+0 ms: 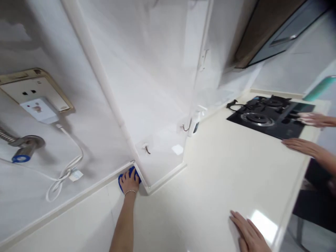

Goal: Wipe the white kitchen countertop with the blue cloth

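My left hand (pixel 129 182), a thin bracelet on its wrist, reaches far out and presses a blue cloth (pixel 121 181) into the corner where the cream countertop (pixel 204 182) meets the white tiled wall (pixel 147 87). The fingers curl over the cloth. My right hand (pixel 248 232) lies flat on the countertop near its front edge, fingers stretched out and holding nothing.
A black gas hob (pixel 267 117) sits at the counter's far right. Another person's two hands (pixel 301 147) rest on and beside the hob. On the left wall are a socket with a white plug (pixel 39 108), a coiled cable (pixel 63 175) and a metal pipe fitting (pixel 25 145). A small white bottle (pixel 194 124) stands against the wall.
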A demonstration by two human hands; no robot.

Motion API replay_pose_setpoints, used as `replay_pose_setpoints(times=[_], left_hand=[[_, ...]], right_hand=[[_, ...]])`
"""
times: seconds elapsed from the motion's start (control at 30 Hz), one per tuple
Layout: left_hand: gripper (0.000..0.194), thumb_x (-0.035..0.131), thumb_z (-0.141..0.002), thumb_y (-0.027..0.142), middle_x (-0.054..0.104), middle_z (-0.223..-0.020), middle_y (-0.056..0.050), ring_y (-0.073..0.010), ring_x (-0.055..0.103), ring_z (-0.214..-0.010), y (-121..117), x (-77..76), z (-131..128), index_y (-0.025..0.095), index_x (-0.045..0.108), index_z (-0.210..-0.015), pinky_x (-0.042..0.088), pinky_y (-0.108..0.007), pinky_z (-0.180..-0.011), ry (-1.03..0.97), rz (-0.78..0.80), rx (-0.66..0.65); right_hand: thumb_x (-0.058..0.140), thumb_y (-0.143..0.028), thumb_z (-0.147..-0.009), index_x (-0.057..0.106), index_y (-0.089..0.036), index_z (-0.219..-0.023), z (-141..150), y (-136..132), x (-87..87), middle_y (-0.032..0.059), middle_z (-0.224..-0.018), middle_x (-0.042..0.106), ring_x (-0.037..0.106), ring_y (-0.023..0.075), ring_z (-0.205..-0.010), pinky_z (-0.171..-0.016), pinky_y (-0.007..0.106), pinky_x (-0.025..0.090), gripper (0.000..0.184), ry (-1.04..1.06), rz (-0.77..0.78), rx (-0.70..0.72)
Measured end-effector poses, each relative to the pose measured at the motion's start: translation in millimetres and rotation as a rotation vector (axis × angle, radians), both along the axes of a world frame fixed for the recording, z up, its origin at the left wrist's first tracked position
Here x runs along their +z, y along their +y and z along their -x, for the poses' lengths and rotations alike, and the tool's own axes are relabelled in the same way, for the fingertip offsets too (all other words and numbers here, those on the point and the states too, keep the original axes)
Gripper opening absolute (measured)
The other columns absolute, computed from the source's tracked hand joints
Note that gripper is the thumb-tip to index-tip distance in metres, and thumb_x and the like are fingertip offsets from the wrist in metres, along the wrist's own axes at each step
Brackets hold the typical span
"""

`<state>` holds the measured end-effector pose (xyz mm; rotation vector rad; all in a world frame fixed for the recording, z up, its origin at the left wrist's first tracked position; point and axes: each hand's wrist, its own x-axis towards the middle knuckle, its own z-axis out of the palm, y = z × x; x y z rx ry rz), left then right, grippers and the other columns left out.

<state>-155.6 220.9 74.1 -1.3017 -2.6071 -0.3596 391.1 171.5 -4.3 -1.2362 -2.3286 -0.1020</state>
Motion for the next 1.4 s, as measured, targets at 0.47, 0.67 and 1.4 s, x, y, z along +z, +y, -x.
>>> replay_pose_setpoints(times=[0.47,0.67,1.4], left_hand=[[0.049,0.038,-0.092,0.04,0.056,-0.137,-0.012,-0.0298,0.045,-0.13,-130.8,-11.5,-154.1,0.028,0.055,-0.136,0.03,-0.053,-0.114,0.082,-0.04,-0.137],[0.052,0.044,-0.089,0.041,0.051,-0.145,-0.013,-0.0355,0.038,-0.137,-117.3,-20.2,-289.7,0.031,0.05,-0.14,0.023,-0.064,-0.117,-0.144,-0.033,-0.353],[0.068,0.027,-0.09,0.052,0.032,-0.159,-0.017,-0.0331,0.02,-0.15,-174.8,-32.8,-213.0,0.016,0.038,-0.147,0.02,-0.055,-0.122,-0.202,0.031,0.232]], right_hand=[[0.04,-0.008,-0.079,0.038,-0.015,-0.145,17.1,-6.5,12.3,0.0112,-0.15,0.044,0.033,0.0238,-0.142,-0.118,0.05,0.025,0.067,0.025,0.036,-0.055],[0.039,-0.004,-0.076,0.042,-0.016,-0.143,18.2,-6.2,12.0,0.0115,-0.149,0.045,0.033,0.0238,-0.142,-0.118,0.05,0.024,0.067,0.078,0.048,-0.064],[0.052,-0.041,-0.088,0.037,-0.031,-0.149,65.1,37.5,59.2,0.0066,-0.156,0.034,0.025,0.034,-0.143,-0.116,0.063,0.008,0.063,-0.016,0.3,0.478]])
